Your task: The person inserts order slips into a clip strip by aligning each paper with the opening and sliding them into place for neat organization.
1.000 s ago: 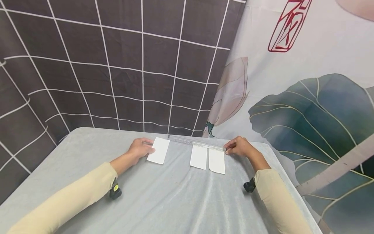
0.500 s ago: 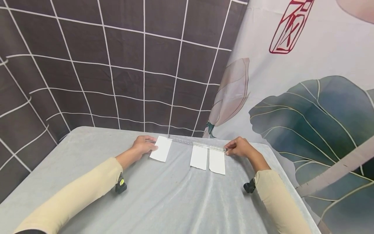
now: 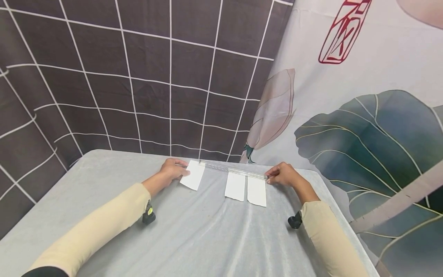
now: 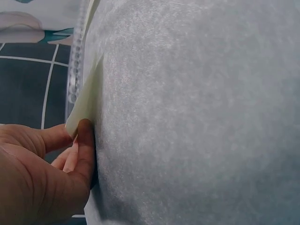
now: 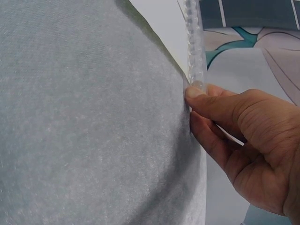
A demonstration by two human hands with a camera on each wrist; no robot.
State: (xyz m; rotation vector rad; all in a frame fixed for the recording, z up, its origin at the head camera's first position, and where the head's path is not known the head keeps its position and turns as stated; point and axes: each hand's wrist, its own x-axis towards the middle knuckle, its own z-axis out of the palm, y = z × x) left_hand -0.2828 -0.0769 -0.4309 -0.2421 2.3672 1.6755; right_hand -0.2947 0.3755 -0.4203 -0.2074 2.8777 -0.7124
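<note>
My left hand point(image 3: 170, 170) pinches the left edge of a white paper sheet point(image 3: 194, 177) between thumb and fingers. The sheet's top right corner meets the left end of a long clear plastic binding strip point(image 3: 217, 167). Two more white sheets point(image 3: 235, 187) hang down side by side from the strip's right half. At its right end my right hand point(image 3: 284, 174) pinches the strip. In the right wrist view, a row of clear loops shows along the strip point(image 5: 194, 47), beside a sheet point(image 5: 161, 23). The left wrist view shows the held sheet point(image 4: 89, 101) tilted up off the cloth.
A grey cloth point(image 3: 207, 234) covers the table, with wrinkles toward the front. Behind the table hangs a dark curtain with white grid lines point(image 3: 149, 96). A white curtain with a leaf print point(image 3: 373, 130) hangs on the right.
My left hand has moved right and slightly away from me, bringing its sheet up to the strip's left end. The right hand, the strip and the other two sheets stay nearly in place.
</note>
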